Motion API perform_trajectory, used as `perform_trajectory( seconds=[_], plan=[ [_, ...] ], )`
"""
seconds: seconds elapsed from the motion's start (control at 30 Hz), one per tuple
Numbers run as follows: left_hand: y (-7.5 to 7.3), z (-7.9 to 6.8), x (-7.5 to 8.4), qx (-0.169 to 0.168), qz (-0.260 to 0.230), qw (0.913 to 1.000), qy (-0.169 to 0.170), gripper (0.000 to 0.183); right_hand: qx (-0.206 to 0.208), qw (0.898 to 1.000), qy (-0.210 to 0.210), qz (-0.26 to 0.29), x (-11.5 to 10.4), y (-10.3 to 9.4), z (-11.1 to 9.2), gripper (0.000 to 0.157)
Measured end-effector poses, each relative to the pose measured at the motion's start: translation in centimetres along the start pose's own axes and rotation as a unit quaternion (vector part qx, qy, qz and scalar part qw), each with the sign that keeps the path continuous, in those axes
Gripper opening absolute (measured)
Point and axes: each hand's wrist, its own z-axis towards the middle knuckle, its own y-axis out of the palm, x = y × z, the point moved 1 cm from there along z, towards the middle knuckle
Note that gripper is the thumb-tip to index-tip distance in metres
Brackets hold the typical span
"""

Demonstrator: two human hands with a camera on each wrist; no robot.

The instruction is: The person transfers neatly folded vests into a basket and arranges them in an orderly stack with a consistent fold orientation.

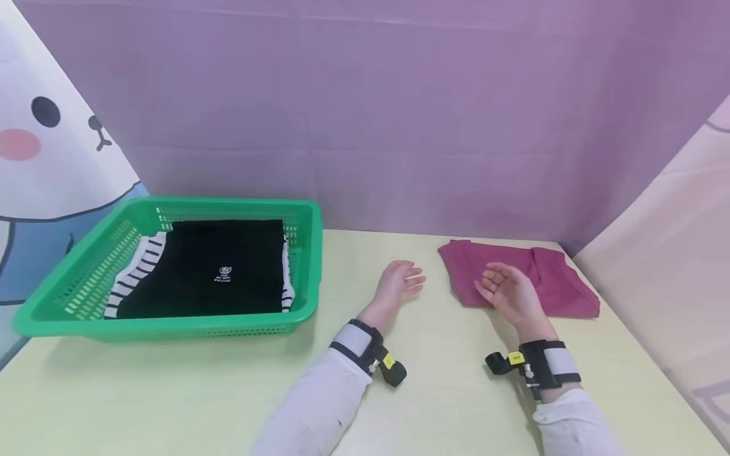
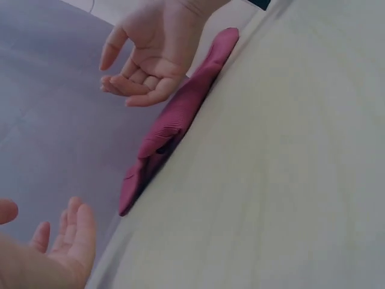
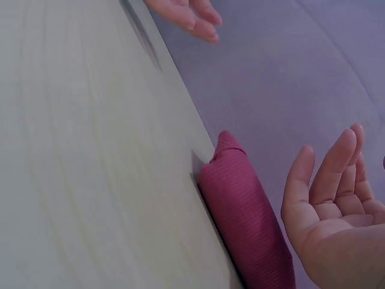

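Note:
A folded magenta garment [image 1: 570,291] lies at the back right of the table, its kind not plain from the folds. My right hand [image 1: 511,293] hovers just above its near left part, fingers loosely bent and holding nothing; the right wrist view shows a gap between this hand [image 3: 337,223] and the cloth [image 3: 246,223]. To the left of the garment my left hand [image 1: 395,284] is held over the table with relaxed fingers, also bare. In the left wrist view the garment [image 2: 180,114] appears edge-on as a low, soft stack.
A green plastic basket [image 1: 188,326] stands on the left of the table. Inside it lies a folded black garment [image 1: 199,272] with a small white print, over black-and-white striped cloth [image 1: 137,266]. A purple curtain [image 1: 399,126] hangs behind the table [image 1: 433,411].

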Motion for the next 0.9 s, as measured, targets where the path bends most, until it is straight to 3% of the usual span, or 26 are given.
perform_trajectory(
  seconds=[0.23, 0.43, 0.5, 0.57, 0.7, 0.73, 0.9],
  plan=[
    [-0.9, 0.9, -0.9, -0.029, -0.043, 0.9986, -0.012, 0.047, 0.048, 0.999, -0.009, -0.002, 0.0, -0.1, 0.1, 0.044],
    [-1.2, 3.2, -1.6, -0.048, -0.088, 0.9944, -0.034, 0.052, 0.116, 0.993, 0.002, 0.006, -0.7, -0.1, 0.6, 0.035],
    [-1.6, 4.6, -2.7, -0.067, -0.102, 0.9920, -0.031, 0.053, 0.134, 0.991, 0.002, 0.014, -0.8, -0.2, 0.6, 0.034],
    [-1.3, 5.2, -3.4, -0.081, -0.101, 0.9909, -0.036, 0.053, 0.149, 0.989, 0.006, 0.021, -0.9, -0.4, 0.6, 0.032],
    [-0.5, 5.4, -4.0, -0.106, -0.099, 0.9874, -0.063, 0.052, 0.172, 0.985, 0.027, 0.009, -0.9, -0.9, 0.4, 0.030],
    [0.2, 4.4, -3.3, -0.096, -0.093, 0.9881, -0.076, 0.051, 0.178, 0.984, 0.031, 0.000, -0.9, -1.1, 0.3, 0.030],
    [1.9, 3.8, -3.3, -0.113, -0.118, 0.9806, -0.109, 0.050, 0.183, 0.980, 0.046, -0.058, -1.9, -2.1, -0.3, 0.033]
  ],
)
